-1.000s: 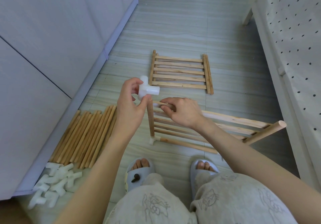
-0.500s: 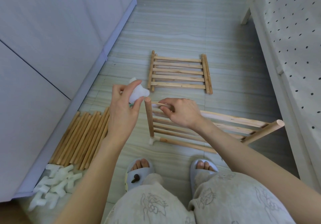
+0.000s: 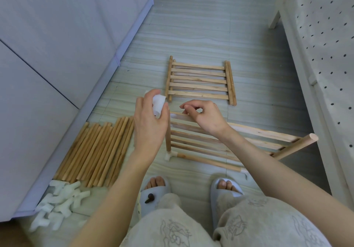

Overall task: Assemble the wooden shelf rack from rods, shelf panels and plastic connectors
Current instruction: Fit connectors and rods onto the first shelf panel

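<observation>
Nearest the camera, a pair of grey-blue slippers (image 3: 155, 187) stands on the pale striped tile floor (image 3: 210, 36), and off to the left a heap of white plastic connectors (image 3: 57, 202) lies beside a row of loose round wooden rods (image 3: 99, 151) laid side by side along the base of the lilac cabinet (image 3: 47, 45). Just beyond the feet, the part-built rack frame (image 3: 220, 143) leans on the floor: a slatted wooden shelf panel with a bottom rail running left to right, a white corner connector (image 3: 169, 154) at its near-left foot, and from that a short upright rod (image 3: 168, 131) rising with its long axis nearly vertical toward the camera. The left hand (image 3: 149, 124) hovers at the top of this rod, its fingers (image 3: 153, 95) clamped around a white plastic T-shaped connector (image 3: 158, 105), which sits just above and slightly left of the rod's free end; the rod tip itself is hidden behind the hand. The right hand (image 3: 205, 116) is on the panel's top slat, its fingers (image 3: 186, 107) pinched together there, apparently steadying the frame, though actual contact is hard to confirm. The coming move looks like seating the connector on the rod, so what matters is lining a socket up with the rod's vertical axis and pressing straight down; the left hand is the nearer one for it. Farther off, a second slatted wooden shelf panel (image 3: 200, 80) lies flat and untouched on the floor, with a white spotted bed (image 3: 325, 36) along the right.
</observation>
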`<state>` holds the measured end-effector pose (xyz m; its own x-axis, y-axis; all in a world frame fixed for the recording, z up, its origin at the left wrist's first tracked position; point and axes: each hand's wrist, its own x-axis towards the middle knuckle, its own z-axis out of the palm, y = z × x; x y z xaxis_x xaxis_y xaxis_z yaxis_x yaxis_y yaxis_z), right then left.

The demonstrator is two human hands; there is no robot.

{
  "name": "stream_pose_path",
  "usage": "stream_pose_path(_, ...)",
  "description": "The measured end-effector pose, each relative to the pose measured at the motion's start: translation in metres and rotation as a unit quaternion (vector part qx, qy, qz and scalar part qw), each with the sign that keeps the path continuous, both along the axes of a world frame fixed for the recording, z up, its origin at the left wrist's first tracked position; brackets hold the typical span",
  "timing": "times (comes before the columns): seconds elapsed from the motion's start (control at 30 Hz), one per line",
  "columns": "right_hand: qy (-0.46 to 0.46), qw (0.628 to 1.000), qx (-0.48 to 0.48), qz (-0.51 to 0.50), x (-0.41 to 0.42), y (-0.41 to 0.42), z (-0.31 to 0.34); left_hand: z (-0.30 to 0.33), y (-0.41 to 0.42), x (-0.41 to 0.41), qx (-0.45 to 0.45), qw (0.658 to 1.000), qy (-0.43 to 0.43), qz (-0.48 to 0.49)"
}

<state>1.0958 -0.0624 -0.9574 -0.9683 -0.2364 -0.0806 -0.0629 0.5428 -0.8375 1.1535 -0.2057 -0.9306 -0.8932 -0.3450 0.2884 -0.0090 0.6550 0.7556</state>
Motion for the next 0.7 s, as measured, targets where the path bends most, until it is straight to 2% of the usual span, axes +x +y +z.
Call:
stream_pose_path(0.27,0.015,0.995,0.075,0.067,0.006,0.0,0.004,-0.004,-0.001,0.002,-0.09,0.995,0.004,0.041)
stream_pose_path(0.5,0.005,0.998,0.036,0.054,0.005,0.001,0.003,-0.006,-0.006,0.007,-0.067,0.997,0.014,-0.024)
stream_pose_path(0.7,0.016,0.997,0.049,0.061,0.006,0.001,0.003,-0.017,-0.014,0.004,-0.163,0.984,0.073,0.008)
